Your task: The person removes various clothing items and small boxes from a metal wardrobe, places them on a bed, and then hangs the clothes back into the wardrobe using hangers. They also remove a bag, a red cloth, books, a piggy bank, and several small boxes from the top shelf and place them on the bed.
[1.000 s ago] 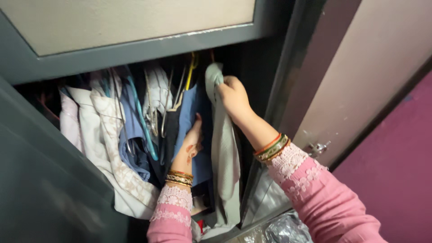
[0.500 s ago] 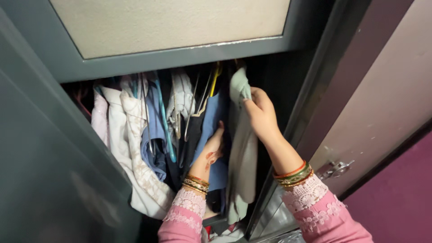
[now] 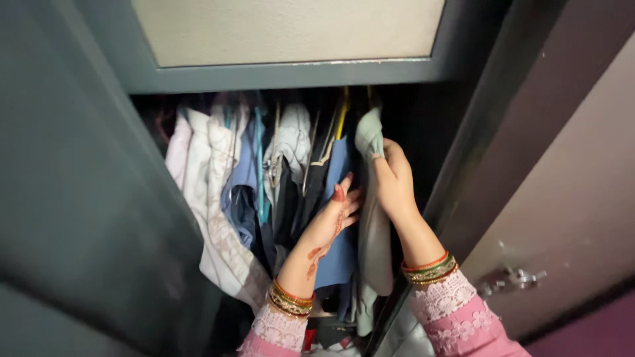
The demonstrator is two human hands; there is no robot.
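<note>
The right hand (image 3: pixel 395 180) is curled shut around the upper part of a pale grey-green cloth garment (image 3: pixel 374 225) — the rightmost piece hanging in the dark grey metal wardrobe (image 3: pixel 291 74), its top just above the knuckles. The left hand (image 3: pixel 336 213) lies flat with fingers spread against the blue hanging garment (image 3: pixel 337 244) just left of it, palm towards the clothes. The grey-green piece hangs long axis vertical, hem down, nearer the right hand.

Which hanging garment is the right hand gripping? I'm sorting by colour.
The pale grey-green garment, rightmost in the wardrobe; the right hand clutches its top, while the blue garment beside it only meets the left hand.
</note>
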